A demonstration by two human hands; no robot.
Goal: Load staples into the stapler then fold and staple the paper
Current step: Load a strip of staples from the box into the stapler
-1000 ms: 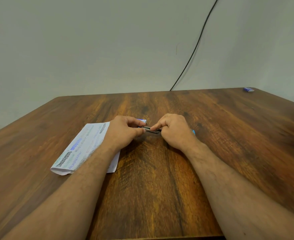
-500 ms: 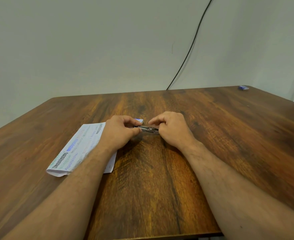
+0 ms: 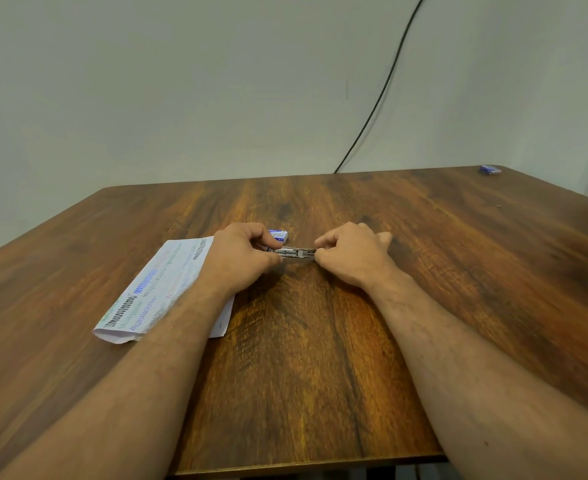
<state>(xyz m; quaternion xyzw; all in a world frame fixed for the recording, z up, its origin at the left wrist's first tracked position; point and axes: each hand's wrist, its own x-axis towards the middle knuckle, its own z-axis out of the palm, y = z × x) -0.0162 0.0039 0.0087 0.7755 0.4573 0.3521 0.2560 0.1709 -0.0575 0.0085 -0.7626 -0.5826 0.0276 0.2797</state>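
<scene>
Stapler (image 3: pixel 296 253): metal, silver, lies sideways between the 2 hands, near the middle of the table, closer to the far edge than the near edge. Only the middle stretch shows; both ends sit under fingers. Open or shut, cannot tell.
Left hand (image 3: pixel 240 256): fingers curled round the stapler's left end, thumb and forefinger pinching it. Forearm crosses over the paper's right side.
Right hand (image 3: pixel 351 252): fingers curled, tips pinching the stapler's right end. Knuckles up, wrist low over the table.
Grip state: both hands narrow, both holding the stapler, 1 at each end.
Staples: cannot tell if any are in the channel; too small and blurred.
Paper (image 3: pixel 162 289): white sheet with coloured printed rows, flat on the table left of the stapler, toward the left edge, angled with its long side running from the near left to the far right. Near left corner looks doubled or slightly lifted. Partly covered by the left forearm.
Staple box (image 3: pixel 279 234): small, blue and white, just behind the left hand's fingers, on the far side of the stapler.
Table (image 3: pixel 320 375): dark brown wood grain, near edge at the bottom of view.
Small blue item (image 3: pixel 490 169): at the far right corner of the table, well apart from the hands.
Cable (image 3: pixel 382 88): black, runs down the wall to the table's far edge.
Wall (image 3: pixel 181 81): plain pale grey-green.
</scene>
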